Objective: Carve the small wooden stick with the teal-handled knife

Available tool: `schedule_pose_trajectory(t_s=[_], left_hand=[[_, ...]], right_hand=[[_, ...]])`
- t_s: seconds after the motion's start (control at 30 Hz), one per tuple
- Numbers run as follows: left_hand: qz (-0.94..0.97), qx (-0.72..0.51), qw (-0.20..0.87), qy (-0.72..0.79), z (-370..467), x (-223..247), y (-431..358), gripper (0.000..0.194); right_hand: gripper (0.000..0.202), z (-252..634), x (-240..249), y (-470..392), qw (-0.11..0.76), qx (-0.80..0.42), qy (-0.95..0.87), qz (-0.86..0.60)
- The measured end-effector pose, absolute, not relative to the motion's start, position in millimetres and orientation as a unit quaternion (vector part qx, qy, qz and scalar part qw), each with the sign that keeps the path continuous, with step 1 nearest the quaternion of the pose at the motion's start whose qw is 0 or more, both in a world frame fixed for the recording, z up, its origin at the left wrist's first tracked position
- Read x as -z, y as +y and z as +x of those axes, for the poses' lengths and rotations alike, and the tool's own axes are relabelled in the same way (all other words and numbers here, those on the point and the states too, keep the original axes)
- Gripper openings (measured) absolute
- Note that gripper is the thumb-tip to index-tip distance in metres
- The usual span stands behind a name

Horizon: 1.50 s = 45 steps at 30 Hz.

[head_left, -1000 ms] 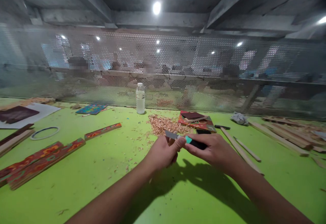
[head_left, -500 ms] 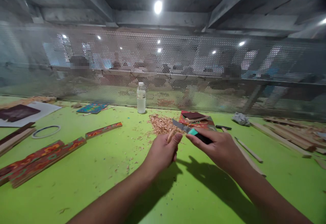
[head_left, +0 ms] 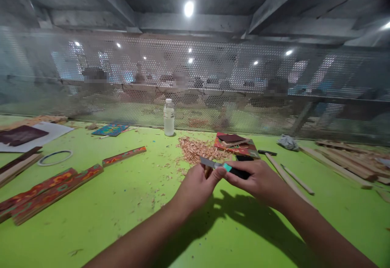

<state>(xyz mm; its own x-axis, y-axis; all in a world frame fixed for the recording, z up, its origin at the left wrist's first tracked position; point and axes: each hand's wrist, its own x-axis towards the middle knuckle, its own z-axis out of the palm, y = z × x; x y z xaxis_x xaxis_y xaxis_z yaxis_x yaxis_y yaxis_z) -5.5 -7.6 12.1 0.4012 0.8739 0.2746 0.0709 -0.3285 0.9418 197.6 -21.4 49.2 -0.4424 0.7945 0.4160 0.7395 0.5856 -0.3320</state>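
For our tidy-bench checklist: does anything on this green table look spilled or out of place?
Yes. Wood shavings lie heaped past the hands, with loose curls scattered across the green table. The right hand holds a knife against a small stick in the left hand.

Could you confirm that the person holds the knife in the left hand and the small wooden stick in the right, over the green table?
Not quite: the hands are swapped. In the head view, the right hand grips the knife by its teal and black handle, while the left hand holds the small wooden stick. Both are indeed over the green table.
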Motion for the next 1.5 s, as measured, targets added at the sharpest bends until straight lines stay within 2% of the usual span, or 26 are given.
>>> schedule_pose_trajectory(t_s=[0.3, 0.5, 0.87, 1.5], left_hand=[[0.704, -0.435, 0.417, 0.377, -4.1, -4.2, -5.0, 0.045], [0.701, -0.432, 0.403, 0.401, -3.3, -7.6, -6.7, 0.048], [0.725, -0.438, 0.342, 0.407, -4.7, -19.7, -19.8, 0.027], [0.713, -0.466, 0.381, 0.359, -4.1, -18.3, -18.4, 0.022]], right_hand=[[0.034, 196.0, -45.3, -22.4, 0.287, -0.025, -0.838, -0.463], [0.038, 199.8, -44.1, -19.8, 0.336, 0.006, -0.785, -0.521], [0.043, 194.6, -43.0, -21.3, 0.382, -0.012, -0.749, -0.542], [0.040, 194.8, -46.0, -24.1, 0.380, -0.018, -0.775, -0.505]])
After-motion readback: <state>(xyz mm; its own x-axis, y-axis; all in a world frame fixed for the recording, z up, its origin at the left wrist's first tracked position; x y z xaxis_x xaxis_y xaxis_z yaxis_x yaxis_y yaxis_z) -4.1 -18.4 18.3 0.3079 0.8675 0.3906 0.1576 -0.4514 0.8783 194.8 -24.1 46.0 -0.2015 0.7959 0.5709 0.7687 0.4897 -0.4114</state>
